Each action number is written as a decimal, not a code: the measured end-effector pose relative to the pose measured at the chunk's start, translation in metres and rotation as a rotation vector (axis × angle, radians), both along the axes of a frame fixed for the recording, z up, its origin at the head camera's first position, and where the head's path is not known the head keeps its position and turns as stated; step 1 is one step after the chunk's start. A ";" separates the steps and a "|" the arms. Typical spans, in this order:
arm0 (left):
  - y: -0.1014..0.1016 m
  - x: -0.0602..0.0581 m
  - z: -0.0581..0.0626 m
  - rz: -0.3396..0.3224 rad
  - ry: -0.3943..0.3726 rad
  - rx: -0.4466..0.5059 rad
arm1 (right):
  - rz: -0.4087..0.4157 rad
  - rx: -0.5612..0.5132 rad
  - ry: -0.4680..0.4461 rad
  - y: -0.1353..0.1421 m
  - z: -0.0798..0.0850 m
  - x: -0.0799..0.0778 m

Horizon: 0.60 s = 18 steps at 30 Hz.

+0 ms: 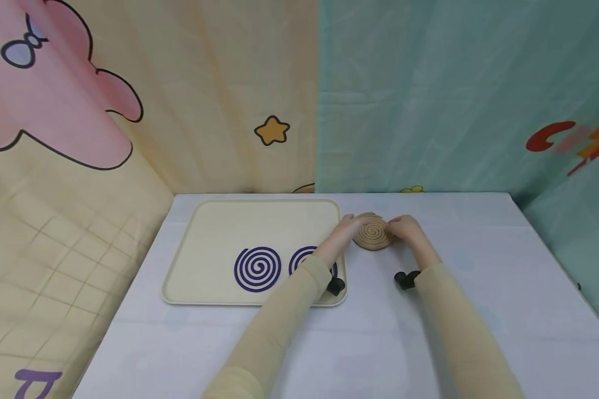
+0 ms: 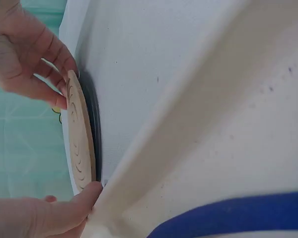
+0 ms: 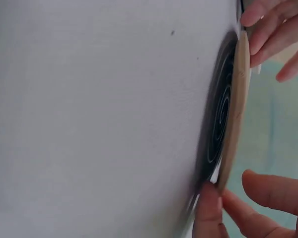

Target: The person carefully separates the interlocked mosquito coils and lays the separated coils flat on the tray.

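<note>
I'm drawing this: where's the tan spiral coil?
In the head view, the tan spiral coil is between the left hand and right hand, right of the cream tray.

Tray (image 1: 219, 227) sits on the left half of the surface (image 1: 459, 244). Two spirals lie in its front half, side by side: left spiral (image 1: 257, 269) around mid-tray, right spiral (image 1: 299, 258) near the right end, partly under my left sleeve (image 1: 279, 321), which crosses over that corner. Disc (image 1: 372, 233) is just right of the tray, level with its back half, between my hands: left hand (image 1: 346, 230) on its left edge, right hand (image 1: 409, 228) on its right. Third spiral (image 3: 219, 116) lies under the disc. Curtain (image 1: 429, 83) behind the surface and along both sides.
</note>
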<state>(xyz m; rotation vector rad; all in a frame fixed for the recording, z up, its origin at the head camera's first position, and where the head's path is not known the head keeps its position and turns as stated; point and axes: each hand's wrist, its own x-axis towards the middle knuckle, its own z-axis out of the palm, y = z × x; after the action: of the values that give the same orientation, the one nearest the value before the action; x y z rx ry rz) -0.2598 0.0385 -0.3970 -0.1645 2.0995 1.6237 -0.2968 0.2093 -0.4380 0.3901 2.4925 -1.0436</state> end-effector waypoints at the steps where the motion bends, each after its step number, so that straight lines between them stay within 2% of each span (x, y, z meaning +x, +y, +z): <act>1: -0.004 0.006 0.006 0.013 0.015 -0.009 | -0.027 -0.024 -0.001 0.001 -0.002 0.000; 3: -0.006 0.007 0.004 0.048 0.040 0.005 | -0.088 -0.085 0.000 0.004 -0.005 0.000; 5: -0.005 -0.009 -0.024 0.084 0.067 0.022 | -0.150 -0.160 0.017 0.006 -0.006 0.001; 6: -0.005 -0.016 -0.035 0.102 0.073 0.051 | -0.170 -0.199 0.030 0.006 -0.006 0.002; 9: -0.012 -0.014 -0.033 0.146 0.121 0.100 | -0.197 -0.317 0.053 0.003 -0.001 0.007; 11: -0.018 -0.014 -0.032 0.153 0.197 0.090 | -0.180 -0.386 0.064 0.000 0.004 0.012; 16: -0.035 -0.012 -0.026 0.154 0.481 0.005 | -0.114 -0.586 0.093 -0.013 0.016 0.026; 18: -0.042 -0.011 -0.024 0.165 0.572 0.006 | -0.096 -0.662 0.104 -0.019 0.020 0.032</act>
<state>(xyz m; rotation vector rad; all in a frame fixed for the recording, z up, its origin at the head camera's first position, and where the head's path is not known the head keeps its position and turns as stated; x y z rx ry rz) -0.2705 -0.0037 -0.4207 0.1544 2.5520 1.9468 -0.2646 0.1903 -0.4176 0.2509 2.0550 -1.8703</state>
